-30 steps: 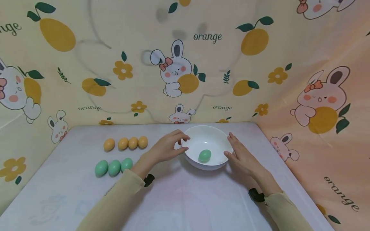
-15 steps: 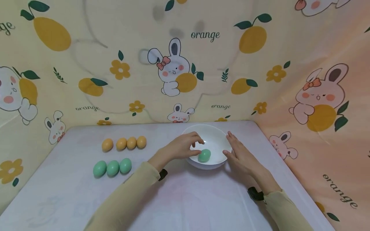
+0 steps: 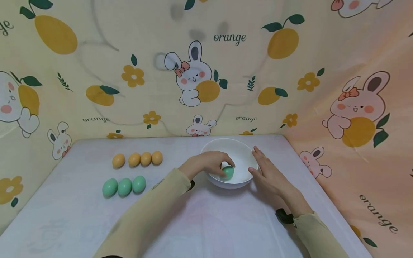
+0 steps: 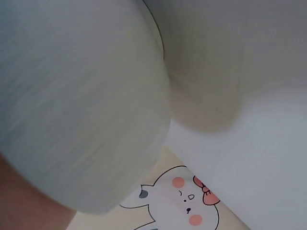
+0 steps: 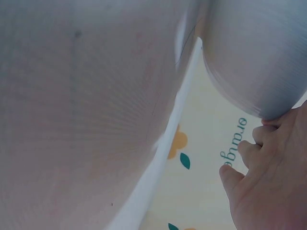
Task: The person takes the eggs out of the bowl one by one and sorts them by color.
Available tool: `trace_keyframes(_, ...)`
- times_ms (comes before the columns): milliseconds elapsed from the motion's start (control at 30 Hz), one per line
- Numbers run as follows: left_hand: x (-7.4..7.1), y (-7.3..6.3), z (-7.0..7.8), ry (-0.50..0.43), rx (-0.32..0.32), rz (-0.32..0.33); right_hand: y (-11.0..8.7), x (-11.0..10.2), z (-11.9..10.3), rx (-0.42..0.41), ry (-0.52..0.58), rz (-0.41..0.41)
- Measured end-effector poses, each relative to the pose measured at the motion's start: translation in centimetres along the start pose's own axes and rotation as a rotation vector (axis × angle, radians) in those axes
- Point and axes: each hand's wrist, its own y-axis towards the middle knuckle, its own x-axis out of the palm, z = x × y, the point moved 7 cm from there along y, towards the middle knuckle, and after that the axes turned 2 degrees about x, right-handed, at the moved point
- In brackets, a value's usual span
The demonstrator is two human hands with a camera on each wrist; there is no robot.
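Note:
A white bowl point(image 3: 229, 185) stands at the back of the table, right of middle. Inside it lies a green egg point(image 3: 228, 173), partly covered by the left hand point(image 3: 211, 162), whose thumb and curled fingers pinch it from both sides. With fingers extended, the right hand point(image 3: 269, 175) rests against the bowl's right side. The right wrist view has this hand point(image 5: 276, 167) touching the bowl's outer wall point(image 5: 259, 52). In the left wrist view, the bowl's wall point(image 4: 86, 96) fills the upper left and hides the egg; only an edge of the left hand point(image 4: 29, 206) shows.
Several yellow eggs point(image 3: 146, 158) line up at the back left of the white-covered table point(image 3: 206, 222). Before them is a row of three green eggs point(image 3: 124, 187). A patterned cloth point(image 3: 142, 43) with rabbits and oranges hangs behind and along the right side.
The left hand has moved right, from the bowl's left rim down into the bowl, and its fingers have closed round the green egg. The right hand has stayed at the bowl's side.

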Motion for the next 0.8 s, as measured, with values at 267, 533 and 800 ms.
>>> trace_keyframes(267, 0.78, 0.76, -0.75, -0.043, -0.01, 0.029, -0.04, 0.05, 0.04, 0.008, -0.003, -0.01)
trace_keyframes(533, 0.88, 0.83, -0.49, 0.005, -0.017, 0.052, -0.05, -0.06, 0.18, 0.008, 0.003, -0.017)
trace_keyframes(800, 0.89, 0.62, -0.55, 0.019, -0.042, 0.07, 0.03, 0.05, 0.05, 0.003, 0.009, -0.016)
